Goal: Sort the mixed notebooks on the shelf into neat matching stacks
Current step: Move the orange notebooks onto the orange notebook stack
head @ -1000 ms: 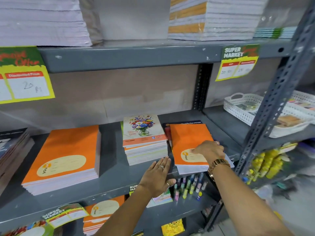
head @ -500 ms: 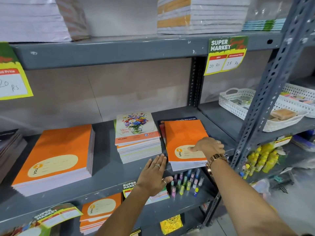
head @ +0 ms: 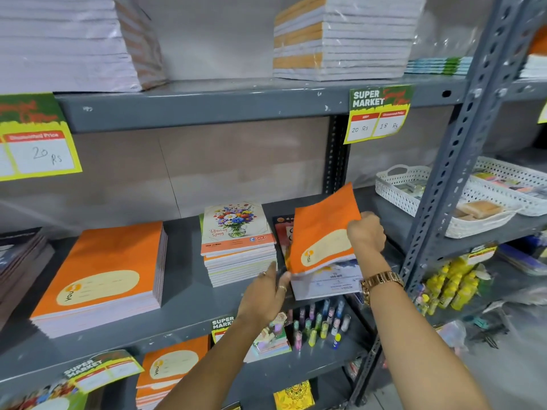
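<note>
On shelf [head: 183, 309] | both hands grip orange notebook [head: 322, 229] | white basket [head: 414, 196] holds packets

My orange notebook [head: 324, 229] tilted up off the right-hand pile, pale label oval near its lower edge, a white-covered notebook [head: 331, 284] lying flat beneath it, floral-cover stack [head: 238, 247] in the middle, tidy orange stack [head: 100, 279] on my left.

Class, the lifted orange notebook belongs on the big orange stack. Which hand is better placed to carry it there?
Probably the left hand: it grips the orange notebook on the side nearer the orange stack. The right hand would cross over.
</note>
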A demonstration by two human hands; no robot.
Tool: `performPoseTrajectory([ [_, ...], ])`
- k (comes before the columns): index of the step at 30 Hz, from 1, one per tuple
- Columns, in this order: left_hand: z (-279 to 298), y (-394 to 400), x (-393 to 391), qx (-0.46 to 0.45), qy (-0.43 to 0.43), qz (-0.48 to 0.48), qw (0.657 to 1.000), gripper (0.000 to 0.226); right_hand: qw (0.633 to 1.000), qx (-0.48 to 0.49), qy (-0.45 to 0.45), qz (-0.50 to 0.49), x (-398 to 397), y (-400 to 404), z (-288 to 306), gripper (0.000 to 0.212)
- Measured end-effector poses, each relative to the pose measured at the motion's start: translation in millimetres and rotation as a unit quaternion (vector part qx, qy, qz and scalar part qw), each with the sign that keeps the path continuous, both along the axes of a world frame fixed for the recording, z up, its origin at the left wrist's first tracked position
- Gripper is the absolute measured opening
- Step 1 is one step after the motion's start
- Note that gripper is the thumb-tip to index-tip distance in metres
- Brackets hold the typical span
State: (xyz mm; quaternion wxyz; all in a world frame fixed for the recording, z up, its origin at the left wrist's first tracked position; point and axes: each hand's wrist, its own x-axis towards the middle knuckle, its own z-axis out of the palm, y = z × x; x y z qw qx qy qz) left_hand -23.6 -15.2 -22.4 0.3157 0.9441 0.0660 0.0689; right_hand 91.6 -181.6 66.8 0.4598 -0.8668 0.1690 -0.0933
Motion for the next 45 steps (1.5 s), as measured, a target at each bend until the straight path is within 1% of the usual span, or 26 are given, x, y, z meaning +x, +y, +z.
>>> performPoseTrajectory([
  [2, 13.8, -4.3, 3.5, -0.105, -0.035, 0.041, 0.993, 0.055, 0.999, 0.031, -0.021, -0.020, -2.6, -0.7, 14.1, 0.018],
  [4, 28.0, -8.5, 7.2, -0.225, -0.040, 0.078, 0.970, 0.046, 0.997, 0.059, -0.038, -0.022, -5.3, -0.2, 25.0, 0.020],
  [6, 41.3, -8.8, 10.5, -0.364, -0.035, 0.103, 0.925, 0.034, 0.994, 0.093, -0.052, -0.009, -8.7, 4.0, 31.3, 0.017],
  [7, 47.9, -7.7, 11.5, -0.419, -0.033, 0.110, 0.901, 0.029, 0.992, 0.110, -0.057, 0.003, -10.2, 7.6, 32.8, 0.015],
  [9, 61.2, 0.5, 10.6, -0.485, -0.050, 0.130, 0.863, 0.018, 0.987, 0.142, -0.064, 0.029, -13.5, 19.4, 34.5, 0.014],
  [11, 71.9, 15.2, 6.4, -0.506, -0.077, 0.160, 0.844, 0.017, 0.983, 0.160, -0.069, 0.055, -18.2, 36.1, 36.1, 0.013],
  [13, 78.5, 32.7, -1.5, -0.512, -0.109, 0.186, 0.832, 0.010, 0.982, 0.159, -0.073, 0.076, -24.0, 56.2, 38.1, 0.010],
  [15, 81.2, 54.0, -12.5, -0.504, -0.139, 0.209, 0.826, 0.009, 0.980, 0.158, -0.075, 0.096, -33.0, 79.7, 38.8, 0.009],
  [19, 74.7, 100.2, -36.0, -0.483, -0.165, 0.249, 0.823, 0.007, 0.974, 0.150, -0.079, 0.148, -53.3, 130.3, 38.4, 0.020],
  [20, 73.8, 111.7, -43.0, -0.479, -0.170, 0.261, 0.821, 0.007, 0.972, 0.151, -0.077, 0.165, -59.0, 143.8, 37.7, 0.019],
  [22, 72.6, 138.1, -59.1, -0.473, -0.185, 0.283, 0.813, 0.006, 0.964, 0.161, -0.063, 0.203, -71.4, 172.1, 35.9, 0.003],
  [23, 72.4, 150.8, -67.7, -0.465, -0.189, 0.293, 0.814, 0.004, 0.960, 0.168, -0.051, 0.216, -77.1, 186.1, 34.3, 0.009],
  [25, 70.4, 179.9, -87.2, -0.428, -0.184, 0.318, 0.825, 0.003, 0.958, 0.165, -0.030, 0.234, -89.6, 216.7, 29.7, 0.022],
  [28, 64.4, 219.0, -115.1, -0.385, -0.180, 0.338, 0.840, 0.005, 0.952, 0.165, 0.001, 0.259, -109.4, 258.6, 18.9, 0.027],
  [31, 56.6, 252.7, -138.4, -0.320, -0.171, 0.374, 0.853, 0.008, 0.921, 0.227, 0.087, 0.303, -123.3, 290.9, 5.2, 0.031],
  [33, 50.6, 270.7, -148.2, -0.323, -0.153, 0.387, 0.850, 0.013, 0.901, 0.259, 0.149, 0.316, -127.9, 308.0, -2.5, 0.040],
  [35, 45.3, 282.0, -154.2, -0.316, -0.126, 0.395, 0.853, 0.013, 0.897, 0.259, 0.184, 0.308, -129.9, 321.5, -12.0, 0.052],
  [37, 40.9, 288.8, -157.7, -0.312, -0.107, 0.389, 0.860, 0.010, 0.917, 0.200, 0.178, 0.297, -133.7, 332.1, -23.2, 0.055],
  [39, 39.6, 291.7, -158.6, -0.296, -0.103, 0.382, 0.870, 0.009, 0.944, 0.111, 0.139, 0.279, -136.5, 338.5, -33.8, 0.051],
  [40, 39.4, 293.0, -158.0, -0.282, -0.106, 0.383, 0.873, 0.012, 0.952, 0.079, 0.119, 0.272, -137.7, 340.3, -36.7, 0.047],
  [42, 38.4, 296.3, -158.2, -0.255, -0.102, 0.398, 0.875, 0.016, 0.961, 0.012, 0.087, 0.264, -140.8, 344.2, -37.8, 0.031],
  [44, 36.0, 296.6, -160.1, -0.229, -0.101, 0.412, 0.876, 0.016, 0.962, -0.056, 0.067, 0.259, -144.9, 346.6, -36.3, 0.016],
  [45, 34.4, 295.9, -161.2, -0.221, -0.102, 0.416, 0.876, 0.015, 0.962, -0.079, 0.060, 0.254, -147.0, 347.7, -36.7, 0.013],
])
